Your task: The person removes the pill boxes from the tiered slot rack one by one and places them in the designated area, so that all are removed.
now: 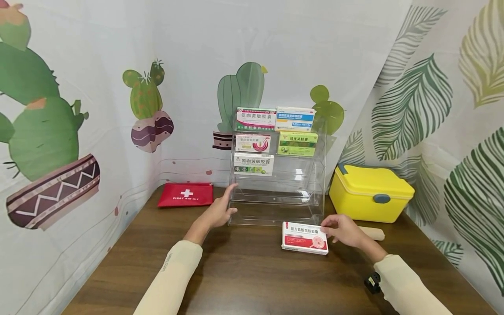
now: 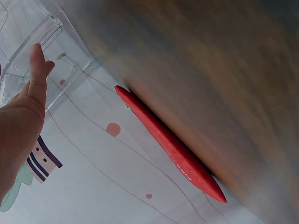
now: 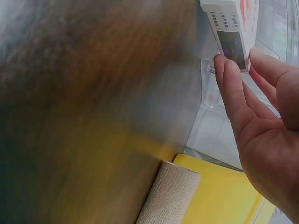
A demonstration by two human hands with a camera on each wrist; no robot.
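Note:
A white and red medicine box [image 1: 304, 238] is pinched at its right end between the thumb and fingers of my right hand [image 1: 343, 230]. In the right wrist view the printed end of the box [image 3: 230, 39] faces the camera. A clear tiered display rack [image 1: 275, 212] stands behind it. At the rack's left side my left hand [image 1: 218, 211] has its fingers extended, touching or close to the edge; some fingers are hidden. Several medicine boxes fill the upper tiers, among them a green box [image 1: 297, 144] and a blue and white box [image 1: 295, 119].
A red first aid pouch [image 1: 185, 194] lies at the back left of the wooden table [image 1: 236, 271]. To the rack's right stands a yellow case [image 1: 370, 192] with a grey latch. A beige roll [image 1: 373, 233] lies in front of it, partly behind the right hand.

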